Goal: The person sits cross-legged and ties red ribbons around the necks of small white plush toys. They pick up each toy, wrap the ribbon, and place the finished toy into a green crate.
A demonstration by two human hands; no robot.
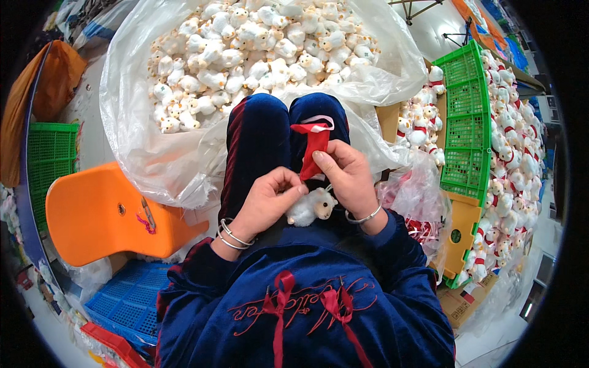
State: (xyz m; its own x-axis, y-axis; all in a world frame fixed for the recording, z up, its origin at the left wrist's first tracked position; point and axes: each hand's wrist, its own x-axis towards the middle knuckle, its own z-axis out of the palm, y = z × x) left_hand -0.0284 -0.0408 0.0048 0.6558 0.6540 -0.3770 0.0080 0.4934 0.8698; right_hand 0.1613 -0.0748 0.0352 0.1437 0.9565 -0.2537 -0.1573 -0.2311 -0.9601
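A small white plush animal (311, 207) with dark eyes rests in my lap, its head turned to the right. Above it, my right hand (348, 175) pinches a red cloth piece (314, 150) with white trim between thumb and fingers. The cloth stretches up over my right thigh. My left hand (268, 199) is closed in a pinch just at the plush's upper left, close to the cloth's lower end. What sits between its fingertips is too small to make out.
A big clear plastic sheet (132, 135) ahead holds a heap of white plush toys (251, 55). At left stands an orange chair (92, 214) with a small tool (148, 213) on it. Green crates (463, 122) and plush toys with red scarves (515, 147) line the right, beside a plastic bag (417, 199).
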